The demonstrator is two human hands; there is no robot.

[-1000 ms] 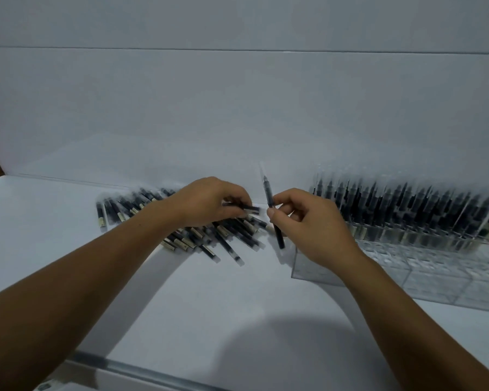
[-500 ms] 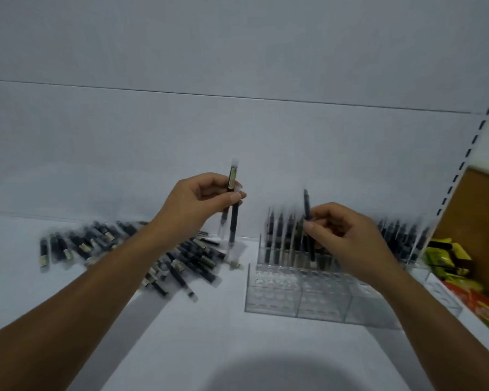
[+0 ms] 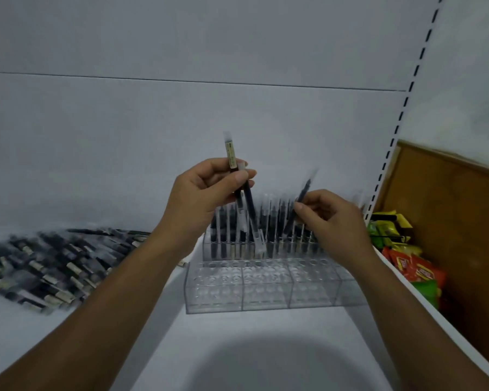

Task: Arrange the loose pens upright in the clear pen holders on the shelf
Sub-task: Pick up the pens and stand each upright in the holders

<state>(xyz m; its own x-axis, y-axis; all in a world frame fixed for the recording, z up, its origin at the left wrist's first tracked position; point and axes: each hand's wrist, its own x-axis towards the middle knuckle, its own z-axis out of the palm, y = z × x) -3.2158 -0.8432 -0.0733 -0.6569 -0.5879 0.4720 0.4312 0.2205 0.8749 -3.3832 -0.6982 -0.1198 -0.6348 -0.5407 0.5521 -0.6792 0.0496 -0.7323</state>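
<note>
Both raised, left hand (image 3: 206, 193) gripping pens (image 3: 244, 198), right hand (image 3: 331, 218) pinching one.

The loose pens (image 3: 54, 263) lie flat in a blurred heap at the left of the white shelf (image 3: 294, 334), dark barrels with pale label bands. The clear pen holders (image 3: 266, 289) stand in a row to their right, transparent blocks drilled with round holes; the front rows are empty, and the back rows carry upright pens (image 3: 277, 230). The left grip (image 3: 206, 198) holds two pens (image 3: 250, 207) above the back rows, one upright with a tan label at its top, the other tilted with its clear cap down. The right grip (image 3: 331, 221) pinches a single pen (image 3: 304, 190), tilted and blurred.
</note>
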